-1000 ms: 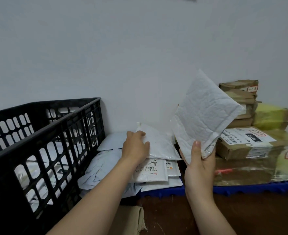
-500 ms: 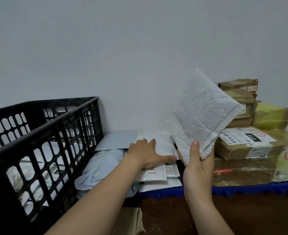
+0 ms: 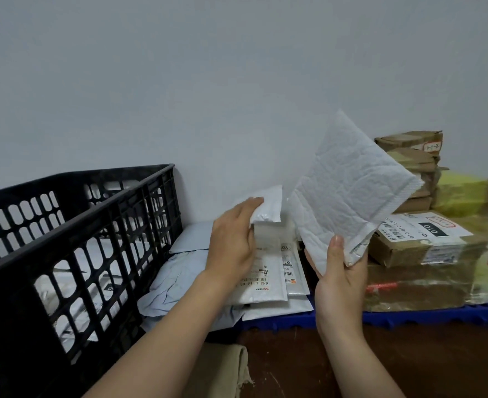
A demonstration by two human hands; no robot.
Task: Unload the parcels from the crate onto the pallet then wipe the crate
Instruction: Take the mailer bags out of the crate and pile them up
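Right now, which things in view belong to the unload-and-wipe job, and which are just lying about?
Job: crate, parcels inside; pallet; padded mailer in right hand; small mailer in left hand; mailer pile on pallet; cloth, likely for wiping.
Lying about: cardboard boxes on pallet's right; floor.

From my feed, a plain pale grey-blue wall [image 3: 179, 81] fills everything from 9 o'clock through 12 to 3, with no marks I can make out. At 5 o'clock I see a dark red-brown surface [image 3: 437, 363]; floor or counter, I cannot tell. At 6 o'clock a folded beige cloth [image 3: 222, 372] lies at its left edge, its right hem frayed.
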